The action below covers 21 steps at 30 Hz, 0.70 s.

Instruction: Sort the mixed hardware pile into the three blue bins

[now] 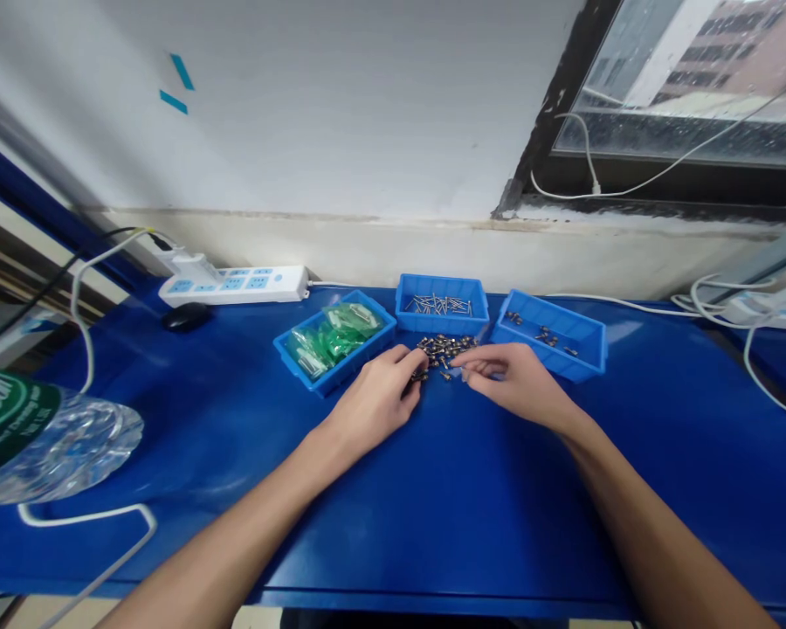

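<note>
A pile of small brass-and-dark metal pieces, like short screws or fittings (442, 348), lies on the blue table between my hands. My left hand (381, 389) rests at the pile's left side, its fingers curled around a few of these pieces. From the right, my right hand (514, 377) reaches to the pile's near edge with thumb and forefinger pinched together. A small pale, see-through bit shows by those fingertips, too blurred to name. Just behind the pile stands a blue bin (440, 320) with long thin screws or nails.
Left of the pile, another blue bin (327, 377) holds green and clear packets. A third bin (580, 365) at right has several metal pieces. Farther left are a power strip (281, 293), a black mouse (187, 317) and a large water bottle (98, 450). White cables (629, 306) run along the wall.
</note>
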### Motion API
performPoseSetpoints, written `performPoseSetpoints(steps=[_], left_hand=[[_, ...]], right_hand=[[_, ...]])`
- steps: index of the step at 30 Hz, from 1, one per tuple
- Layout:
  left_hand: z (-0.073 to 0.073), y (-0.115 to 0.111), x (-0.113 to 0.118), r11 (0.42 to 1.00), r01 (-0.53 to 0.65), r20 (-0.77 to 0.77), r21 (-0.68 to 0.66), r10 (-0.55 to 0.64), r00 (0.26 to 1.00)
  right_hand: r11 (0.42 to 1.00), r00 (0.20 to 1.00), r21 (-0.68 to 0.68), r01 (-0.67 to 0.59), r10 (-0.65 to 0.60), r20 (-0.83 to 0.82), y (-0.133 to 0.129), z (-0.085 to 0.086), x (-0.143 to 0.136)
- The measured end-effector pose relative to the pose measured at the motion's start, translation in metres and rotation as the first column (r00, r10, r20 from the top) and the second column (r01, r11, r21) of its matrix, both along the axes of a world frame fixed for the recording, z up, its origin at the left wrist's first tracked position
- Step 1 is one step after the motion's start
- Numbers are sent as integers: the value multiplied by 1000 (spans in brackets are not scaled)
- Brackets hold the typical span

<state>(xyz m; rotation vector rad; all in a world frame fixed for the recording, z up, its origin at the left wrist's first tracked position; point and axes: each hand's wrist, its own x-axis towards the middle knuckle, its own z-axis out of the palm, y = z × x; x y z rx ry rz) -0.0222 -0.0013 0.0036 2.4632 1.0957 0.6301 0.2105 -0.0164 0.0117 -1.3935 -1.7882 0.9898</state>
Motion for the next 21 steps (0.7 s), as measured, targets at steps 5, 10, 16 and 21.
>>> performPoseSetpoints(steps=[5,10,16,21], left_hand=[[2,2,-1,1000,-8,2,16,8,1000],[4,1,-2,1000,-17,-14,26,17,1000],[11,-1,-3,998,-46,-45,37,48,998],[8,-8,3,993,-45,-90,110,55,994]], right_hand=[[989,945,-124,-82,38,-324,2,8,3],[971,947,-183,-154,92,-307,1,10,6],[994,877,-110,6,-59,-478,2,11,3],[985,863,0,172,-151,-482,6,4,1]])
